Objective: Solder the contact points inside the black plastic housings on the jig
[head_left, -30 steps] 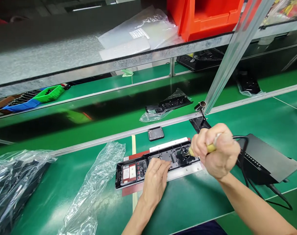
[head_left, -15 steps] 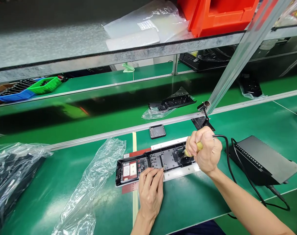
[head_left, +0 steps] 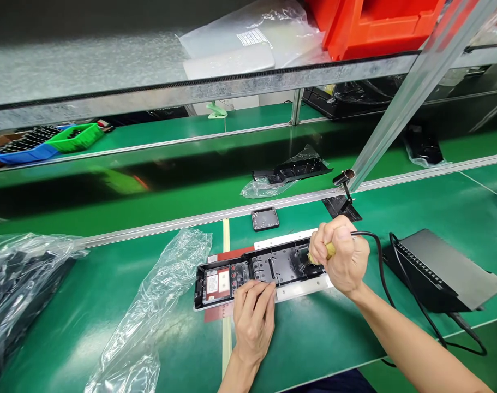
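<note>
A long black plastic housing [head_left: 283,266] lies on the green bench between white strips, its inside facing up. My right hand [head_left: 345,255] is closed round the yellow handle of a corded tool [head_left: 325,253], whose tip points down into the housing's right part. The tip itself is too dark to make out. My left hand [head_left: 254,319] rests at the housing's near edge, fingers bent and pressed together; whatever they may hold is hidden. Behind the housing sits a small black tray [head_left: 265,219] with tiny metal parts.
At right stands a black and grey box [head_left: 448,267] with cables. Clear plastic wrap [head_left: 150,305] and bagged black parts [head_left: 25,300] lie left. A metal tube on a stand [head_left: 343,177] is behind my right hand. Overhead runs a metal shelf [head_left: 109,101] with a red bin [head_left: 387,33].
The view has shifted slightly. My right hand and the tool are a little further left and tilted slightly differently; my left hand stays at the housing's near edge.
</note>
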`<action>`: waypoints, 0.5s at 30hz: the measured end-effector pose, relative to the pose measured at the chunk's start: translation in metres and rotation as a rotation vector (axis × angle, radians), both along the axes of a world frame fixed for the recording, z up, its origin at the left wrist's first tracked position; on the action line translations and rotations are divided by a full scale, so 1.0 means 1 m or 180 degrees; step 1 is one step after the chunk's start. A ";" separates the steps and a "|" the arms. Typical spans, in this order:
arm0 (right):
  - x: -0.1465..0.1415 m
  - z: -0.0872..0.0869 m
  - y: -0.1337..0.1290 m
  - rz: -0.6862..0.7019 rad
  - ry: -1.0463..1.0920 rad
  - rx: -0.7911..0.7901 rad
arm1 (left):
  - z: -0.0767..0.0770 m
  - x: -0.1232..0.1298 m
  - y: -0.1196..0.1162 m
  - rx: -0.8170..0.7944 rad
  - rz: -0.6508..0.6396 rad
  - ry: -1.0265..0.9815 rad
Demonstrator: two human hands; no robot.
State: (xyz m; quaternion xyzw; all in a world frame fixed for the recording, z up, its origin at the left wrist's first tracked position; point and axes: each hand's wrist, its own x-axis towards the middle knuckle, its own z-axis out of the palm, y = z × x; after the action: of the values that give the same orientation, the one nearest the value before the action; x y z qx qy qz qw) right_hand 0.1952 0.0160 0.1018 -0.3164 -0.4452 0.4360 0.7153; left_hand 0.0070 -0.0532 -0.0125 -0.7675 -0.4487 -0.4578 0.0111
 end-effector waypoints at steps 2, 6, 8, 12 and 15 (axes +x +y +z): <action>-0.001 -0.001 -0.001 0.0024 -0.0074 -0.0011 | 0.000 0.000 0.000 -0.0006 0.0004 -0.0017; -0.004 -0.002 -0.001 0.0044 -0.0206 -0.0043 | 0.000 0.000 0.001 -0.0009 0.0026 -0.0050; -0.005 -0.001 -0.001 0.0054 -0.0232 -0.0063 | 0.001 0.001 0.001 0.0001 0.0037 -0.0063; -0.007 0.000 -0.001 0.0125 -0.0272 -0.0053 | 0.002 0.000 0.001 0.0003 0.0060 -0.0075; -0.008 -0.001 -0.002 0.0177 -0.0308 -0.0019 | 0.004 0.001 0.001 -0.0010 0.0073 -0.0076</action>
State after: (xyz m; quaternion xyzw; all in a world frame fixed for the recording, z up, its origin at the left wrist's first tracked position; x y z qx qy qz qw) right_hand 0.1868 0.0144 0.1003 -0.3267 -0.4866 0.4412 0.6796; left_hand 0.0076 -0.0518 -0.0088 -0.7567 -0.4584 -0.4661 0.0098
